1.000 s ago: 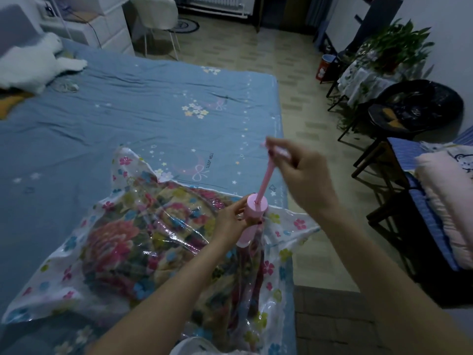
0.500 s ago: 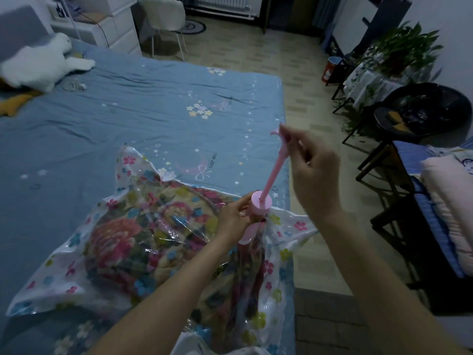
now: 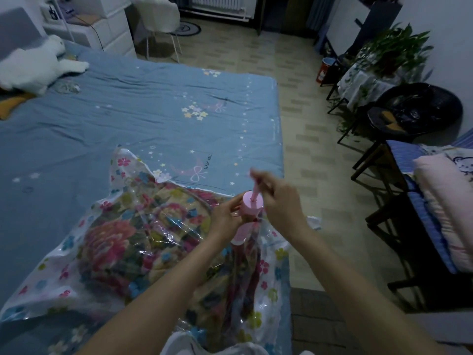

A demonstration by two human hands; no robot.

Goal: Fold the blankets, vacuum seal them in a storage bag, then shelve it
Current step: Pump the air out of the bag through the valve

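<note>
Risk here of rocking the pink hand pump [image 3: 249,213] off its valve on the storage bag [image 3: 143,242] lying with its floral blanket [image 3: 112,242] on the bed [image 3: 153,111], left hand [image 3: 226,219] gripping the barrel, right hand [image 3: 280,201] clenching the plunger handle, letting air back in

Hands [image 3: 226,217] on pink pump [image 3: 249,213]
</note>
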